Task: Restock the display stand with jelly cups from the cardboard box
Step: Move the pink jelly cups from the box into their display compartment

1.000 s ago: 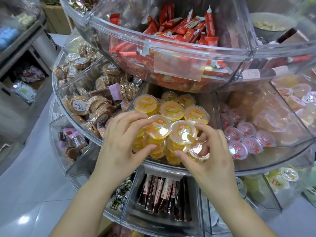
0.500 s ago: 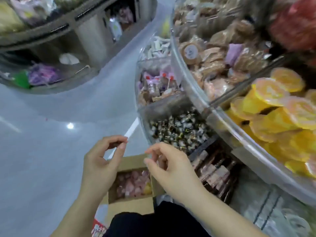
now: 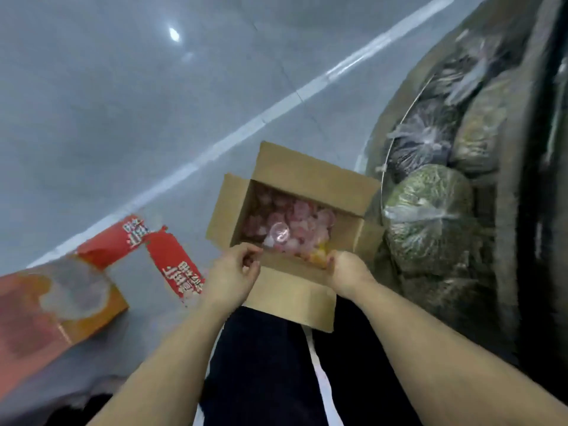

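Observation:
An open cardboard box [image 3: 307,170] stands on the floor in front of my knees. It holds several pink jelly cups [image 3: 295,226] and a few yellow ones [image 3: 319,256] by the near wall. My left hand [image 3: 236,270] hovers at the box's near left corner with its fingers loosely curled and nothing in it. At the near right corner my right hand [image 3: 347,269] dips over the rim onto the yellow cups. Its fingertips are hidden, so I cannot tell whether it grips any. The display stand's dark base [image 3: 522,210] rises on the right.
Clear bags of green and dark goods [image 3: 430,216] are stacked under the stand, right beside the box. A red carton with torn flaps [image 3: 172,265] and a plastic liner [image 3: 70,290] lies on the grey floor [image 3: 123,118] to the left. My dark trousers [image 3: 270,364] fill the lower middle.
My hands have left the yellow jelly cups in the stand's bin and come down to the box. The view has swung from the stand to the floor.

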